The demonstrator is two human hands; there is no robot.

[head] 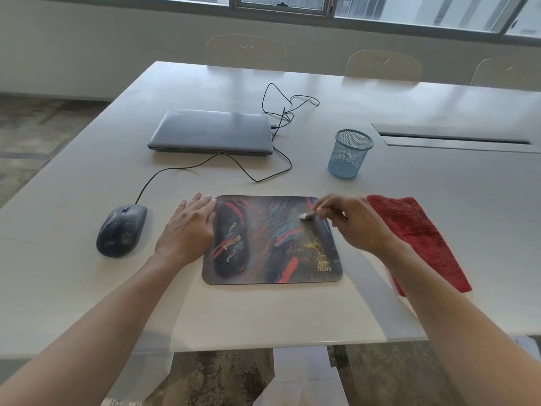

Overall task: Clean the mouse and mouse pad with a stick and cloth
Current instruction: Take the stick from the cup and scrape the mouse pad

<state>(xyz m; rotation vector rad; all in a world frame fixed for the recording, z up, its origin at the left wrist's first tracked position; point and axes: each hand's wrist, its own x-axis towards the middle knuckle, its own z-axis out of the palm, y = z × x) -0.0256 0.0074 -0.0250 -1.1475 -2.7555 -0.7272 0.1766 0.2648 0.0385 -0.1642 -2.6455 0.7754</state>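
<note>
A colourful mouse pad [272, 256] lies on the table in front of me, with yellow crumbs near its right side and pale smears on its left half. My left hand [190, 227] lies flat with fingers apart, pressing on the pad's left edge. My right hand [351, 221] pinches a small stick [307, 215] whose pale, blurred tip touches the pad's upper right area. A dark wired mouse [121, 230] sits left of my left hand. The red cloth [418, 238] lies flat to the right of the pad, partly under my right forearm.
A shut grey laptop [210, 131] lies beyond the pad, with the black mouse cable [263, 177] looping to it. A blue mesh pen cup [349, 153] stands at the back right. The table's near edge [263, 345] runs just below the pad; chairs stand at the far side.
</note>
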